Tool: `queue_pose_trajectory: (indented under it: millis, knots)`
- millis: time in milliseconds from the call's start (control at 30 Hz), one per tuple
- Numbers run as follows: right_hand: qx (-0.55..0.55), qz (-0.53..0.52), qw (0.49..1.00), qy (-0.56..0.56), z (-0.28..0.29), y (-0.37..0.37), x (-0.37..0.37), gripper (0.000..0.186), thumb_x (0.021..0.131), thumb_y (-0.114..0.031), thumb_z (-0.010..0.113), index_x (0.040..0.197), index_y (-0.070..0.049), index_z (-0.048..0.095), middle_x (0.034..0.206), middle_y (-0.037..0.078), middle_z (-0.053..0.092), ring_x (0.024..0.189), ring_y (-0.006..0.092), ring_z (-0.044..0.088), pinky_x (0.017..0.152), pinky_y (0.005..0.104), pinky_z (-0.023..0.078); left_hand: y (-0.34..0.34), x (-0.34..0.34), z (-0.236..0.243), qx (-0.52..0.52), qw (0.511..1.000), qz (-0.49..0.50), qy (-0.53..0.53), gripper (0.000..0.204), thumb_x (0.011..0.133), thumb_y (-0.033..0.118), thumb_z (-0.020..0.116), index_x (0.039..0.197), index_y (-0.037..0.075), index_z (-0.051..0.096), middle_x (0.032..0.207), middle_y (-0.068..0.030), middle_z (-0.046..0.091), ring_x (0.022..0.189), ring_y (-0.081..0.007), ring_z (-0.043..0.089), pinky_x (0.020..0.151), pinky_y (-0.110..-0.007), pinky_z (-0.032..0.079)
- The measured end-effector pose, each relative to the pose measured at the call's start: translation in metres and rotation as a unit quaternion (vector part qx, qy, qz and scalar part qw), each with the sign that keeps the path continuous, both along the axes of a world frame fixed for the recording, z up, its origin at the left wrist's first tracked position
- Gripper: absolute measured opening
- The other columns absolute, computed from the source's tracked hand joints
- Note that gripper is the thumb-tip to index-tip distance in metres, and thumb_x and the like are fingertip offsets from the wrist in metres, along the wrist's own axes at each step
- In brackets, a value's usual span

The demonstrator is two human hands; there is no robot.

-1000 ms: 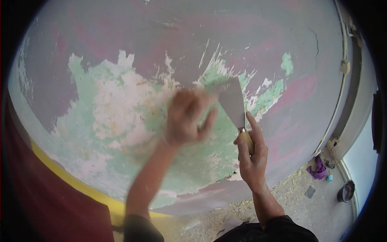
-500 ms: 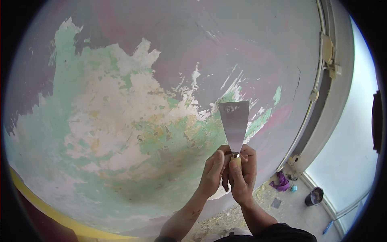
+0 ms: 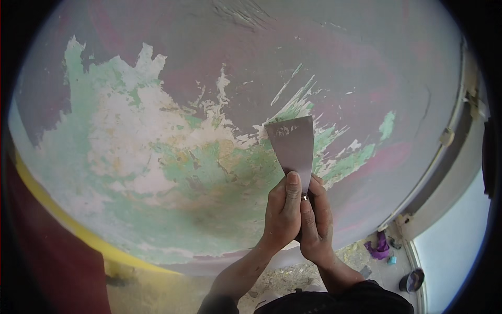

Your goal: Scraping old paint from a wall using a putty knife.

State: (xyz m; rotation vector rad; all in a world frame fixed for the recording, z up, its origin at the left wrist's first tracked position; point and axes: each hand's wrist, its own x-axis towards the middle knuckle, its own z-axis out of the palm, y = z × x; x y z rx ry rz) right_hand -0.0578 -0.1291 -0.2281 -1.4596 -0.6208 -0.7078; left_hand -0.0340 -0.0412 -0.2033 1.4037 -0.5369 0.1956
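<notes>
Head view, change: the left hand (image 3: 282, 215) has brought its thumb onto the blade (image 3: 292, 149) of the scraper; probably a steadier, two-handed hold.
Left fingers: drawn in, thumb flat on the blade's base.
Right hand (image 3: 317, 227): closed around the handle, mostly hidden.
Scraper: edge up before the patchy wall (image 3: 125, 214); contact cannot be told.

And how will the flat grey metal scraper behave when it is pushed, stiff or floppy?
The flat grey metal scraper probably feels stiff, slightly springy: its flared blade looks thin and straight. It may twist little: the left hand has its thumb on the blade, the right hand holds lower down.
</notes>
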Motion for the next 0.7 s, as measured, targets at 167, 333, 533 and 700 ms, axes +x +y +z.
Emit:
queue_pose_trajectory:
  millis: [167, 333, 533, 700]
  knots:
    - [-0.007, 0.081, 0.996, 0.039, 0.004, -0.019, 0.005, 0.043, 0.099, -0.011, 0.037, 0.139, 0.006, 0.036, 0.138, 0.02, 0.045, 0.126, 0.027, 0.045, 0.104, 0.0361, 0.034, -0.019, -0.003, 0.001, -0.022, 0.99, 0.137, 0.002, 0.044, 0.104, 0.034, 0.033, 0.093, -0.002, 0.056, 0.075, -0.006, 0.055, 0.07, -0.014, 0.05, 0.065, -0.03, 0.042]
    - [-0.046, 0.037, 0.998, 0.013, 0.011, -0.025, 0.004, 0.043, 0.098, -0.008, 0.039, 0.138, 0.007, 0.036, 0.136, 0.024, 0.047, 0.126, 0.0323, 0.048, 0.104, 0.0391, 0.036, -0.026, -0.005, 0.015, -0.027, 0.988, 0.152, 0.004, 0.045, 0.104, 0.035, 0.033, 0.093, -0.002, 0.056, 0.075, -0.0057, 0.057, 0.07, -0.0117, 0.05, 0.064, -0.028, 0.042]
    - [-0.042, 0.026, 0.999, -0.015, 0.017, -0.024, 0.008, 0.043, 0.097, -0.006, 0.04, 0.136, 0.01, 0.037, 0.132, 0.026, 0.05, 0.121, 0.0352, 0.052, 0.101, 0.0396, 0.039, -0.026, -0.01, 0.026, -0.033, 0.99, 0.138, 0.01, 0.052, 0.103, 0.042, 0.03, 0.093, -0.002, 0.056, 0.079, -0.007, 0.059, 0.065, -0.0129, 0.058, 0.061, -0.026, 0.049]
    - [-0.039, 0.077, 0.996, -0.014, 0.024, -0.033, 0.01, 0.042, 0.096, -0.006, 0.041, 0.135, 0.009, 0.038, 0.13, 0.027, 0.051, 0.116, 0.0376, 0.056, 0.097, 0.0392, 0.043, -0.037, -0.012, 0.031, -0.083, 0.99, 0.116, 0.018, 0.053, 0.102, 0.045, 0.031, 0.092, -0.002, 0.055, 0.077, -0.0071, 0.059, 0.061, -0.0135, 0.059, 0.058, -0.026, 0.05]
